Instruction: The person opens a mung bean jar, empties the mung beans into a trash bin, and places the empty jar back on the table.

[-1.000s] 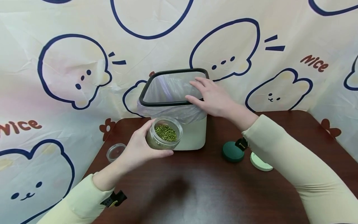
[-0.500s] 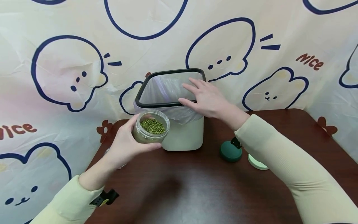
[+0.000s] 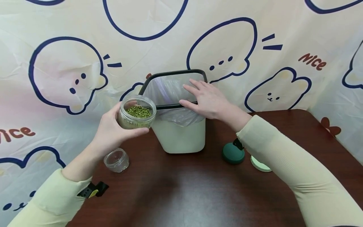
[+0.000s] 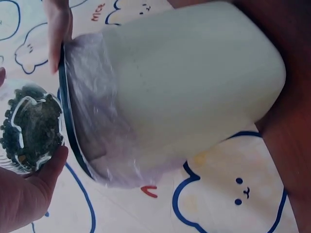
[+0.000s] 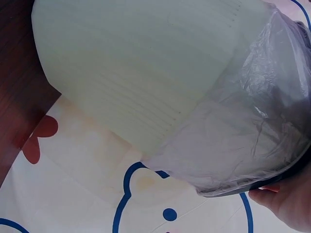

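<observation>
My left hand (image 3: 109,134) holds a clear jar (image 3: 123,121) round its side, with the thumb in front. Green beans (image 3: 139,112) lie inside it, and its mouth is uncovered. The jar is tilted at the left end of a pale trash can (image 3: 184,135), near the dark rim (image 3: 175,73). A translucent bag (image 3: 185,117) lines the can and hangs over its edge. My right hand (image 3: 208,102) rests at the rim's right side with its fingers spread and fairly straight. In the left wrist view, the jar's bottom (image 4: 39,128) faces the camera.
On the brown table (image 3: 184,192) a small clear jar (image 3: 117,160) stands below my left hand. A dark green lid (image 3: 233,153) and a light green lid (image 3: 261,164) lie right of the can. A printed cloth (image 3: 158,53) hangs behind.
My left hand has carried the jar up and to the left, from in front of the can to its left end. The right hand has kept its place at the rim.
</observation>
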Action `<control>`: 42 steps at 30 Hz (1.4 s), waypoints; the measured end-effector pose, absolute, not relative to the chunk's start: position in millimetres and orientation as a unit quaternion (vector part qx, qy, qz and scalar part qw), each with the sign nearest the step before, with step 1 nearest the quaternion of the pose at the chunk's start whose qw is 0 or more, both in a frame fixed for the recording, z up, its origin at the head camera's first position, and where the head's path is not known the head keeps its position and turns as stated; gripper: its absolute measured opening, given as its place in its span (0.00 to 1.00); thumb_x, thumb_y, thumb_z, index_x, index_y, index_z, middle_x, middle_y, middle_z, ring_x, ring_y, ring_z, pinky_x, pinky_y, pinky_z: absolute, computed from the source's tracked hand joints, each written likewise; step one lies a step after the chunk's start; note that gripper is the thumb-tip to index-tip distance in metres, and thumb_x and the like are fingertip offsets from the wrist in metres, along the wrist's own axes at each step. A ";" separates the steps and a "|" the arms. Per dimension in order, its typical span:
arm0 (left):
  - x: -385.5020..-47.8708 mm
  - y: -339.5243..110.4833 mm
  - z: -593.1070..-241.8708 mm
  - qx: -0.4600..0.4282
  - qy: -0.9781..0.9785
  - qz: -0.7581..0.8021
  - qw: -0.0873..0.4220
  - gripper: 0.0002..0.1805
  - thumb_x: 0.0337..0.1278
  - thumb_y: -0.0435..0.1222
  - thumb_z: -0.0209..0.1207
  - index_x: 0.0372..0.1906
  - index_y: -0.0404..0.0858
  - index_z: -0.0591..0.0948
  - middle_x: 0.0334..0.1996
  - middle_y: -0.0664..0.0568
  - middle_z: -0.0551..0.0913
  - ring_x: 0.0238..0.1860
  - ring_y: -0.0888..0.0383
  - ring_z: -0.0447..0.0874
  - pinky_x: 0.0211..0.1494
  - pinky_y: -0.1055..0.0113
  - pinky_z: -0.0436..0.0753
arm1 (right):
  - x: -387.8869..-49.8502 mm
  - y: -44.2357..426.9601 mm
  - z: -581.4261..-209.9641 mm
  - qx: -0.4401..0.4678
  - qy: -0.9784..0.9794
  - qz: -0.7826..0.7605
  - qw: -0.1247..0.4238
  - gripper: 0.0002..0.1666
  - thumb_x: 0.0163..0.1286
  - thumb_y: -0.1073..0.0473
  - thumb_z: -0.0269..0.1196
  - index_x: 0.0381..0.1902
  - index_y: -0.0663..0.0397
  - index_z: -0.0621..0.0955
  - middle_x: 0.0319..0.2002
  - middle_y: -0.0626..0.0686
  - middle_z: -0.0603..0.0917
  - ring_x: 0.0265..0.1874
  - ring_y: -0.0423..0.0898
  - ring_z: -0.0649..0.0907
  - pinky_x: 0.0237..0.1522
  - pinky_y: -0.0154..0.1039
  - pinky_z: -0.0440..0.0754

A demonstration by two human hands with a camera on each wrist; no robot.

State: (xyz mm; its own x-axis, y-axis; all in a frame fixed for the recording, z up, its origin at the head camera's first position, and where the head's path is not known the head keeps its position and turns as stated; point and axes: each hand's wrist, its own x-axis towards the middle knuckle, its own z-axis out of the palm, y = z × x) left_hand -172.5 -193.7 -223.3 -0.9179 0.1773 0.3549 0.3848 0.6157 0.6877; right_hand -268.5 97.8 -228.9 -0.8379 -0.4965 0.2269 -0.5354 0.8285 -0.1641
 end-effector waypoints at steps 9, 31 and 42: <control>-194.1 -195.5 -203.2 -0.163 -0.890 -0.401 0.144 0.40 0.42 0.40 0.76 0.63 0.41 0.72 0.54 0.50 0.78 0.52 0.59 0.73 0.52 0.66 0.71 | -269.8 97.0 -229.1 0.270 -0.953 0.109 0.079 0.44 0.70 0.29 0.44 0.76 0.42 0.58 0.76 0.54 0.52 0.74 0.55 0.52 0.72 0.52 0.47; -242.3 -188.3 -159.4 -0.156 -0.915 -0.356 0.105 0.43 0.46 0.49 0.72 0.67 0.39 0.67 0.60 0.45 0.73 0.58 0.47 0.72 0.55 0.47 0.74 | -269.3 97.4 -229.3 0.274 -0.952 0.117 0.075 0.44 0.70 0.29 0.44 0.76 0.43 0.57 0.76 0.55 0.52 0.74 0.55 0.52 0.71 0.54 0.47; -268.2 -183.8 -138.8 -0.194 -0.918 -0.338 0.074 0.43 0.47 0.47 0.73 0.68 0.39 0.67 0.59 0.43 0.74 0.59 0.46 0.71 0.59 0.44 0.72 | -270.1 97.7 -229.6 0.274 -0.951 0.118 0.079 0.44 0.70 0.28 0.44 0.76 0.44 0.58 0.76 0.55 0.53 0.73 0.55 0.53 0.71 0.54 0.48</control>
